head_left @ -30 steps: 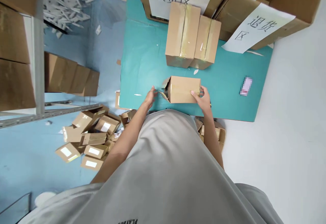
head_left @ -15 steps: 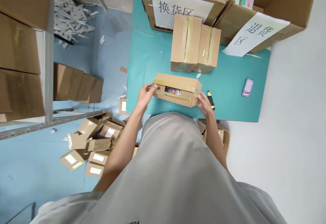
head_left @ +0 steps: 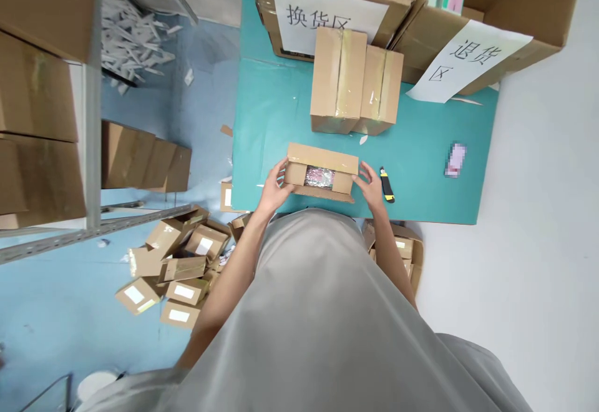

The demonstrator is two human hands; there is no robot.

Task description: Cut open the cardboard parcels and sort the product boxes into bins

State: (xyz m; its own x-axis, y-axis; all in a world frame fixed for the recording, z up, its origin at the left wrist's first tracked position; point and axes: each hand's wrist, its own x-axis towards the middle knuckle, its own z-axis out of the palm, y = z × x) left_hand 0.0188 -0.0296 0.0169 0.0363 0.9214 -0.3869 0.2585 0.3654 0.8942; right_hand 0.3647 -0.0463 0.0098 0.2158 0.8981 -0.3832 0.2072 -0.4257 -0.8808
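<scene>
A small cardboard box (head_left: 296,175) stands at the near edge of the teal table, its long top flaps parted. Between its short inner flaps shows a shiny, clear-wrapped item (head_left: 320,177) with some pink on it; its kind I cannot make out. My left hand (head_left: 275,187) grips the left end of the box, thumb at the near flap and fingers toward the far one. At the right end, my right hand (head_left: 372,188) has its thumb and fingers curled at the box's edge. Just right of that hand lies a black and yellow box cutter (head_left: 387,186).
Two taped cartons (head_left: 337,81) stand farther back on the table (head_left: 421,168), before large open boxes (head_left: 402,31) with paper signs. A blurred pink object (head_left: 455,160) lies at the right. Small cartons (head_left: 185,290) are heaped on the floor at left, beside a metal shelf (head_left: 92,118).
The box's top flaps have parted wider, showing more of the wrapped item. The box has turned a little toward me, and both hands have shifted slightly at its ends.
</scene>
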